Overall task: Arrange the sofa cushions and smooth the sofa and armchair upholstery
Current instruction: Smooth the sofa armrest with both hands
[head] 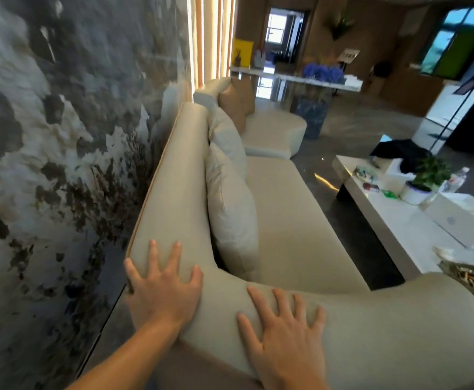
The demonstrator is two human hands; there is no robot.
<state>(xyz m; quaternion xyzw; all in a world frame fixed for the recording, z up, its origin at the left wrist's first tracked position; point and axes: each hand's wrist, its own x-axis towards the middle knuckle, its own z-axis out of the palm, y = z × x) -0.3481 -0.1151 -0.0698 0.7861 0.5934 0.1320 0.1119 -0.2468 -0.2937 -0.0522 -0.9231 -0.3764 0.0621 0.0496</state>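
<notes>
Left hand [164, 288] lies flat w/ fingers spread on the near corner of the sofa [292, 220], where backrest meets armrest; thumb toward the wall side, palm down, gripping nothing. Right hand [283, 330] likewise flat & splayed on top of the rounded armrest, just beside the left, holding nothing. Both forearms bare, coming in from the bottom edge.

Sofa is cream, runs away from the hands along a dark marbled wall [61, 136]. Two cream cushions lean upright against the backrest: near cushion [231, 209] and far cushion [226, 136], touching each other. Seat in front of them is bare. Beyond the sofa's far end sits a cream armchair [275, 133] w/ a tan cushion [237, 104] propped against its back.

To the right, a white bench [390, 218] stands apart from the sofa, carrying a potted plant [424, 178], a water bottle [455, 178], a dark cloth [399, 153] & small clutter too blurred to name. Farther back, a long bench [292, 77] w/ blue flowers [324, 73].
</notes>
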